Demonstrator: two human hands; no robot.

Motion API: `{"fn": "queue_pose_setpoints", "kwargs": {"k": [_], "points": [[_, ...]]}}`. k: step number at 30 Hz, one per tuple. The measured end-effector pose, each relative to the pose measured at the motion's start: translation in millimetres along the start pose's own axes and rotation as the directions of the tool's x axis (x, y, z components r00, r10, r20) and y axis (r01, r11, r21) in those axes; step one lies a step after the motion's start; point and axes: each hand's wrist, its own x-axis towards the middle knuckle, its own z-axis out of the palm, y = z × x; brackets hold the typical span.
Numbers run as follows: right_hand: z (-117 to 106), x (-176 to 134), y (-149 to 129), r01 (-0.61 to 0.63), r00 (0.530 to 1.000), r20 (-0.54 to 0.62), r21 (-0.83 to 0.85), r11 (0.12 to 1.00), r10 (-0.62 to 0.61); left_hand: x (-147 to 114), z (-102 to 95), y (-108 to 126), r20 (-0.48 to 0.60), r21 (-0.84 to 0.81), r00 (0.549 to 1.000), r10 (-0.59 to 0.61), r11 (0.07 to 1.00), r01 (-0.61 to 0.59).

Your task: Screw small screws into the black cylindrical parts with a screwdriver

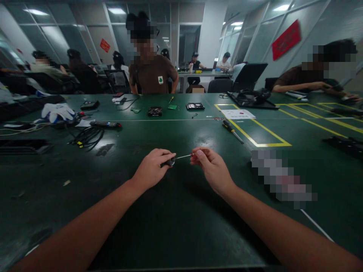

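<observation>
Above the green table, my left hand [151, 168] is closed around the dark, round-ended handle of what looks like a small screwdriver [183, 156]. Its thin bright shaft points to the right, toward my other hand. There, my right hand [211, 168] pinches at the shaft's tip with thumb and fingers. Something small and reddish-brown shows at those fingertips, too small to name. Farther forward on the right lies a yellow-and-black screwdriver [233, 130], touching neither hand.
Across the table [136, 226] lie dark drive-like boxes [195, 106], a green circuit board [172, 107], white gloves [58, 112], a coiled black cable [87, 136] and a paper sheet [237, 113]. Yellow tape marks rectangles at right. A person [153, 73] stands opposite; another works at far right.
</observation>
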Motion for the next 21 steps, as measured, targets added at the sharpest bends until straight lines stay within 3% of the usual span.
{"fn": "queue_pose_setpoints", "kwargs": {"k": [5, 10, 16, 21], "points": [[-1.4, -1.4, -3.8, 0.066, 0.996, 0.061, -0.133, 0.989, -0.058, -0.7, 1.4, -1.7, 0.004, 0.01, 1.0, 0.003, 1.0, -0.003], [-2.8, -1.3, -5.6, 0.117, 0.993, 0.039, -0.21, 0.971, -0.111, -1.2, 3.4, -3.6, 0.013, -0.001, 1.0, 0.004, 1.0, -0.004], [-4.3, 1.3, -5.4, 0.113, 0.993, -0.017, -0.199, 0.973, -0.119, -1.1, 2.8, -6.0, 0.031, -0.004, 0.999, -0.044, 0.999, 0.044], [-3.1, 0.3, -2.9, 0.112, 0.994, 0.017, -0.171, 0.979, -0.111, -1.2, 3.1, -5.7, 0.037, -0.003, 0.998, -0.055, 0.998, 0.055]]}}
